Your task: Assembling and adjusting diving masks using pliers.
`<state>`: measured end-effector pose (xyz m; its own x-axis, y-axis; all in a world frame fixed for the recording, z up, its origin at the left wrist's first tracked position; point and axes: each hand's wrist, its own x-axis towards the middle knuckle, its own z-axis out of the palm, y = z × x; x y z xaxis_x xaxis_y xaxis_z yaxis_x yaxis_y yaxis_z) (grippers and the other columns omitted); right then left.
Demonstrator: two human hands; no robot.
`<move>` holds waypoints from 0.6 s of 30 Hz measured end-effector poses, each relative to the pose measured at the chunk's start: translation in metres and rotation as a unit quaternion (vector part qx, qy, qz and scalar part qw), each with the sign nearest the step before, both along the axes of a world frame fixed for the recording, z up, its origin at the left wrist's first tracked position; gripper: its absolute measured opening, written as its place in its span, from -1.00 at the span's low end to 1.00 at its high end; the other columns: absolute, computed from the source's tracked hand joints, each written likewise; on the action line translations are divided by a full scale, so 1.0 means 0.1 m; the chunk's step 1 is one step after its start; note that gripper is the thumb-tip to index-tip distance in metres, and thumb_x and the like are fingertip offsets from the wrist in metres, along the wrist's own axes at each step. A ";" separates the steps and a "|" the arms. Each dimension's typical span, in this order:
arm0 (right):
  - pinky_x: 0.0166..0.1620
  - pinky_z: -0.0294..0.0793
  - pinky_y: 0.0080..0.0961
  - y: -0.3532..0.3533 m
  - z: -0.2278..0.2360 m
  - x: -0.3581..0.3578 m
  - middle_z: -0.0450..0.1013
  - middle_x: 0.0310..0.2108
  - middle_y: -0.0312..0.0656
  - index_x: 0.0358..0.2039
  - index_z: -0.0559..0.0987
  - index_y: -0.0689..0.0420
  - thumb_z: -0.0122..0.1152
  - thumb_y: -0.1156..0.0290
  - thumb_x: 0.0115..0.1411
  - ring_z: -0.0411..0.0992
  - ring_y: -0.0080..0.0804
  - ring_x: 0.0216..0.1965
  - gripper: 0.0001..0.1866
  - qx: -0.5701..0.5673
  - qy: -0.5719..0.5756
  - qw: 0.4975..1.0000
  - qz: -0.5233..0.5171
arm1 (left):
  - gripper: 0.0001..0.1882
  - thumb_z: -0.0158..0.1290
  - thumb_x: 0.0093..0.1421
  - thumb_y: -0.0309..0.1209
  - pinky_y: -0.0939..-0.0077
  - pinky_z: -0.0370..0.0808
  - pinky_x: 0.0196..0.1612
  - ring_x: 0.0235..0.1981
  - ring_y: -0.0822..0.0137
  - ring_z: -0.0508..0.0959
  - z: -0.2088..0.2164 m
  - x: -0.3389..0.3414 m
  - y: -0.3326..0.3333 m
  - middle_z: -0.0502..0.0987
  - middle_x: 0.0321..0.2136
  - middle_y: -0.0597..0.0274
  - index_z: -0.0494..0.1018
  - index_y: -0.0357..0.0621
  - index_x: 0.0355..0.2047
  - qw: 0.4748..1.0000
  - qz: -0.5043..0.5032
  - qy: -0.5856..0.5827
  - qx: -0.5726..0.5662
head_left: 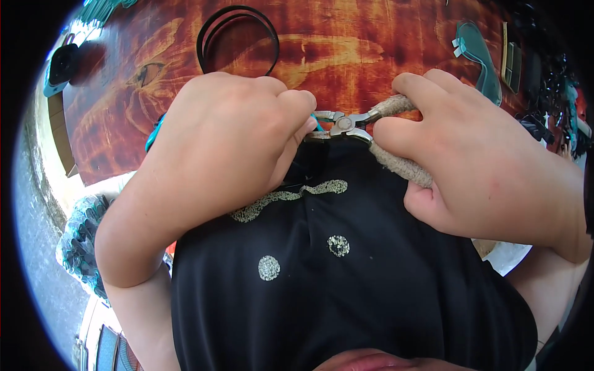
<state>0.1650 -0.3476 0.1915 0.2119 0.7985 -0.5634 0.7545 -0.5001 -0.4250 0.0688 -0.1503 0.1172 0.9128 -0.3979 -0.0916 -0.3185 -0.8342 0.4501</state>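
Observation:
My right hand point(458, 136) is wrapped round a pair of pliers point(344, 125), whose handles are covered in beige cloth-like wrapping and stand spread apart. The metal jaws point left, toward my left hand point(241, 133). That hand is closed, back upward, with its fingertips at the jaws. A bit of a teal strip point(318, 122) shows between the fingertips and the jaws; most of it is hidden by the left hand. More teal material point(153, 135) pokes out beyond the left wrist; whether it is the same piece, I cannot tell.
Beyond my left hand, a looped black band point(239, 38) lies on the glossy reddish-brown wooden table point(334, 49). A teal strap-like piece point(486, 68) lies far right, near dark clutter. A black object point(63, 64) sits at the far left edge. Black clothing point(371, 278) fills the near side.

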 end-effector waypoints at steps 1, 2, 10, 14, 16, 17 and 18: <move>0.03 0.44 -0.21 0.01 0.00 0.01 0.37 -0.10 0.05 -0.22 0.55 0.21 0.22 0.48 -0.14 0.38 0.00 -0.06 -0.63 0.000 -0.009 1.000 0.007 | -0.92 0.16 0.17 -0.44 0.22 0.41 -0.43 -0.52 0.06 0.52 -0.02 0.03 0.01 0.51 -0.57 0.16 0.56 -0.13 -0.32 1.000 -0.005 0.010 -0.010; 0.02 0.44 -0.22 0.02 -0.01 0.02 0.38 -0.11 0.04 -0.22 0.55 0.21 0.22 0.48 -0.14 0.38 -0.01 -0.06 -0.63 0.000 -0.017 1.000 0.013 | -0.92 0.17 0.16 -0.45 0.22 0.42 -0.43 -0.51 0.05 0.53 -0.05 0.06 0.01 0.53 -0.57 0.14 0.57 -0.14 -0.33 1.000 -0.011 0.021 -0.020; -0.01 0.49 -0.23 -0.16 -0.39 0.38 0.43 -0.20 0.01 0.02 0.51 0.22 0.23 0.43 -0.11 0.44 -0.03 -0.10 -0.43 -0.011 0.074 0.996 -0.056 | -0.89 0.18 0.13 -0.44 0.19 0.44 -0.40 -0.47 0.02 0.56 -0.10 0.30 0.04 0.56 -0.54 0.11 0.58 -0.17 -0.33 0.996 -0.044 0.071 -0.006; -0.02 0.50 -0.23 -0.15 -0.49 0.48 0.44 -0.22 -0.02 0.16 0.45 0.27 0.21 0.46 -0.11 0.46 -0.09 -0.09 -0.30 -0.028 0.131 0.991 0.006 | -0.88 0.19 0.12 -0.44 0.19 0.43 -0.39 -0.46 0.02 0.56 -0.14 0.38 0.04 0.56 -0.54 0.11 0.58 -0.18 -0.32 0.995 -0.044 0.094 -0.006; -0.03 0.50 -0.24 -0.11 -0.50 0.52 0.44 -0.23 -0.03 0.15 0.46 0.25 0.20 0.46 -0.12 0.46 -0.09 -0.10 -0.30 -0.041 0.143 0.989 0.006 | -0.88 0.19 0.12 -0.44 0.19 0.43 -0.40 -0.47 0.02 0.56 -0.15 0.39 0.05 0.56 -0.55 0.12 0.58 -0.18 -0.32 0.994 -0.042 0.104 -0.011; -0.03 0.50 -0.24 -0.09 -0.51 0.54 0.43 -0.24 -0.04 0.15 0.47 0.24 0.20 0.46 -0.13 0.45 -0.09 -0.11 -0.30 -0.054 0.152 0.987 0.006 | -0.88 0.19 0.12 -0.44 0.19 0.43 -0.40 -0.47 0.03 0.56 -0.15 0.39 0.05 0.55 -0.55 0.12 0.59 -0.17 -0.32 0.993 -0.041 0.111 -0.016; -0.03 0.50 -0.24 -0.09 -0.51 0.56 0.43 -0.24 -0.04 0.15 0.47 0.24 0.20 0.46 -0.13 0.45 -0.09 -0.11 -0.30 -0.055 0.153 0.987 0.006 | -0.88 0.19 0.12 -0.44 0.19 0.43 -0.40 -0.47 0.03 0.56 -0.15 0.39 0.05 0.55 -0.55 0.12 0.59 -0.17 -0.32 0.993 -0.040 0.112 -0.017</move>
<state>0.2206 -0.3566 0.1401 0.0093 0.7308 -0.6826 0.6061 -0.5470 -0.5774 0.1077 -0.1453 0.1025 0.8365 -0.4751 -0.2730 -0.2725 -0.7930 0.5448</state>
